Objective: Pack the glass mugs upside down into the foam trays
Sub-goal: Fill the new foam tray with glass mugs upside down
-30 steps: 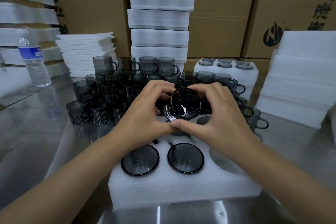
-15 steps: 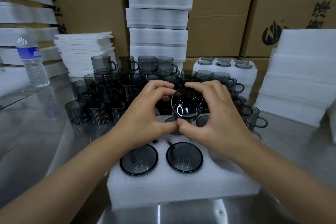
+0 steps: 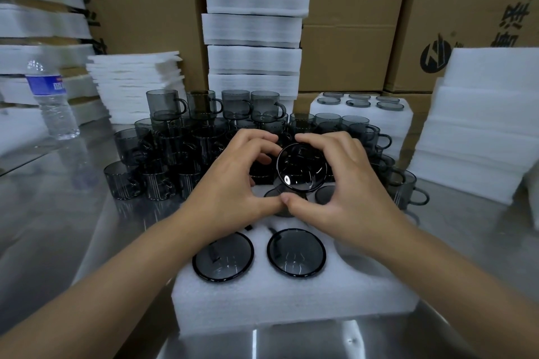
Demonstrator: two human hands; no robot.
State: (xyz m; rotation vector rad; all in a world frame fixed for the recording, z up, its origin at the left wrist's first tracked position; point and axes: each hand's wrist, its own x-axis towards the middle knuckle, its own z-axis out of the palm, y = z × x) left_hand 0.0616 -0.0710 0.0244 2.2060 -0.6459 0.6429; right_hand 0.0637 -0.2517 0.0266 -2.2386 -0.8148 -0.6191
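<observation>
Head camera: a person's left hand point(image 3: 233, 183) and right hand point(image 3: 344, 192) hold a mug point(image 3: 302, 167) of dark, smoky glass between curled fingers, thumbs touching beneath it, above the far row of a foam tray point(image 3: 291, 300) that sits at the middle of the near edge of a table point(image 3: 58, 227) of shiny steel. The mug is tilted, one round end turned to the camera and catching small glints of light. The tray is a thick white block with a soft, grainy surface and round pockets. Two packed mugs point(image 3: 223, 256) sit upside down in its near row, showing as dark-rimmed discs, with an open pocket to their right. Behind the tray, loose mugs point(image 3: 180, 148) crowd the middle of the table, cylindrical, some ribbed, with looped handles and partly stacked two high. A filled tray point(image 3: 361, 102) lies toward the far right, showing six round mug ends. Thin foam sheets point(image 3: 137, 81) are piled at the far left, and a tall stack of trays point(image 3: 253, 38) rises at the far edge. More foam point(image 3: 478, 125) is stacked along the right edge. A clear plastic water bottle point(image 3: 54, 102) stands near the left edge, its blue label too blurred to read. The brown cardboard boxes point(image 3: 350, 38) behind carry a round black logo point(image 3: 436, 52) and partly cut-off Chinese characters.
</observation>
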